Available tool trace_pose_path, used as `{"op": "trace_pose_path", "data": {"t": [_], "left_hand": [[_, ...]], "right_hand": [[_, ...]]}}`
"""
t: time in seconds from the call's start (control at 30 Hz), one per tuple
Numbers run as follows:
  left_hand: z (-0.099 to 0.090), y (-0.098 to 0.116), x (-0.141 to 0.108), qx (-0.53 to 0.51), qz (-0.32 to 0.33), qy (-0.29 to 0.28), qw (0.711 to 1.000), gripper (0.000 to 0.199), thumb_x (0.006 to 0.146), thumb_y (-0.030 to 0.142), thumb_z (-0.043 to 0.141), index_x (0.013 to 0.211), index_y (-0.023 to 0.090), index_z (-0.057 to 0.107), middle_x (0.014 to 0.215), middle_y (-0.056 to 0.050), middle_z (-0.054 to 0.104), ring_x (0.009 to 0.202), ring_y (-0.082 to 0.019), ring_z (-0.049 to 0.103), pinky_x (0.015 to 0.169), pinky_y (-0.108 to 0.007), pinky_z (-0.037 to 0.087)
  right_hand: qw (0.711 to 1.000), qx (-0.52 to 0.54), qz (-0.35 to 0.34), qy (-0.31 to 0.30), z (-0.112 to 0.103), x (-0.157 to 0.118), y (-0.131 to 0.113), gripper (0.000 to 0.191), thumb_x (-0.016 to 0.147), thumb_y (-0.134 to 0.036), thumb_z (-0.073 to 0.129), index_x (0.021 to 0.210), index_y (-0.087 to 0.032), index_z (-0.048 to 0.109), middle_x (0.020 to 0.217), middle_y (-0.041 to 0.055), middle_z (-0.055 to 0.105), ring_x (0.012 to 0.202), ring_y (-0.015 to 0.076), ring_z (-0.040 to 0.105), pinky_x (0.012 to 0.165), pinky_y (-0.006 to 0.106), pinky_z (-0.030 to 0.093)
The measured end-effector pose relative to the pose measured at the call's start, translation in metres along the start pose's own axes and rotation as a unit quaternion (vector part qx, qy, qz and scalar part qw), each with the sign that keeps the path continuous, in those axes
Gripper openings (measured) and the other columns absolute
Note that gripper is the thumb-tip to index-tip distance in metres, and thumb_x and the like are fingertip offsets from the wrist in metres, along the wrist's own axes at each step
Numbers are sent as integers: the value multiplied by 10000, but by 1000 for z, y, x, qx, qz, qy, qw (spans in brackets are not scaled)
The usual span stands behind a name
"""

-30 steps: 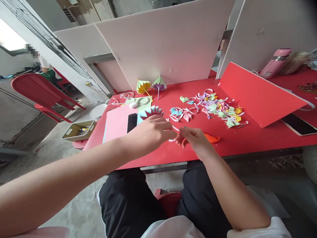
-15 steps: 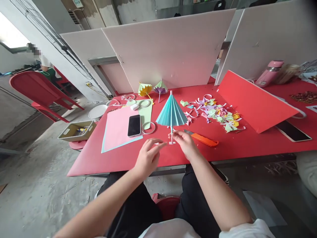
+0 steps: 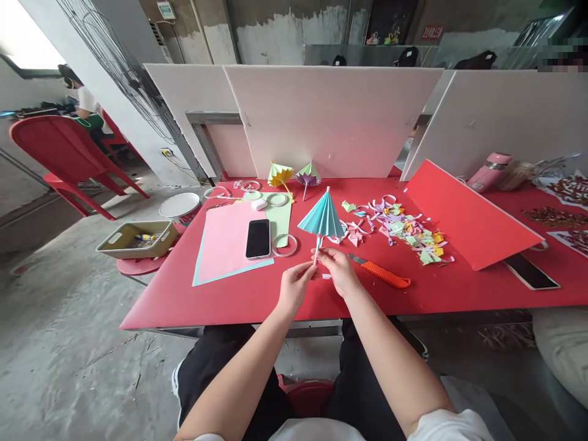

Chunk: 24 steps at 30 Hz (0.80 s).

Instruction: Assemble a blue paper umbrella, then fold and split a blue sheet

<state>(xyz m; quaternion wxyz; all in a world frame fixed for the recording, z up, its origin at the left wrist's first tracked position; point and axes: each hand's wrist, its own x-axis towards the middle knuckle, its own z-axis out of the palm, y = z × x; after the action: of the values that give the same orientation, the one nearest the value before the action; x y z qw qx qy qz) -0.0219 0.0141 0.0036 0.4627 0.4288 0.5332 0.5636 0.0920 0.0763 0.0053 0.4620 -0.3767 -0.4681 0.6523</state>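
A small turquoise paper umbrella [image 3: 321,215] stands nearly upright above the red table, its pleated canopy spread and its thin stick pointing down. My left hand [image 3: 294,283] pinches the lower end of that stick. Just above and to the right, my right hand [image 3: 337,267] grips the stick below the canopy. Small white paper pieces [image 3: 326,276] lie under the hands. To the right of my right hand rests an orange utility knife [image 3: 383,274] with its blade out.
Pink paper sheets [image 3: 225,229] bear a phone [image 3: 258,239] and lie beside a tape roll [image 3: 285,245]. Colourful paper scraps [image 3: 408,223] are heaped at the right, before a folded red board [image 3: 468,214]. Two finished paper umbrellas [image 3: 280,175] stand at the back. A person [image 3: 87,104] sits far left.
My left hand has moved right and up and closed on the stick's lower end. The umbrella leans slightly now. My head view has shifted upward.
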Motion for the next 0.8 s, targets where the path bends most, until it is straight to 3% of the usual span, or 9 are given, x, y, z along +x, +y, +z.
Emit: {"op": "trace_pose_path", "data": {"t": [0.17,0.37,0.53,0.67,0.8], "left_hand": [[-11,-6,1,44,50,-11,998,352,762,375,633,1055,182,653,956,-67,696,925,-235,635,851,-355,500],[-20,-7,9,252,175,42,951,196,833,347,542,881,223,685,850,-47,701,743,-195,641,685,-313,516],[-25,-7,12,265,199,42,943,194,845,329,526,831,207,676,762,-43,684,693,-173,609,661,-299,499],[-33,-9,8,263,226,37,937,183,845,337,544,897,208,663,835,-58,679,754,-174,616,673,-291,509],[-40,-5,7,294,361,76,882,181,852,222,539,1002,229,642,930,-63,637,859,-169,597,757,-317,505]], "right_hand": [[999,45,-10,0,4,12,0,234,668,-391,696,809,-204,684,830,26,656,825,149,583,821,314,438],[997,74,5,-12,13,13,-1,214,670,-368,701,795,-195,686,761,21,635,765,131,570,798,307,452],[995,92,24,-23,20,10,-3,210,662,-359,708,783,-191,683,726,18,623,714,127,554,755,306,460],[993,112,39,-26,19,10,-4,184,665,-354,709,758,-198,684,704,9,616,698,122,554,746,306,460],[981,166,94,-40,21,6,-11,156,670,-340,709,732,-200,680,659,-8,589,682,116,545,737,309,466]]}}
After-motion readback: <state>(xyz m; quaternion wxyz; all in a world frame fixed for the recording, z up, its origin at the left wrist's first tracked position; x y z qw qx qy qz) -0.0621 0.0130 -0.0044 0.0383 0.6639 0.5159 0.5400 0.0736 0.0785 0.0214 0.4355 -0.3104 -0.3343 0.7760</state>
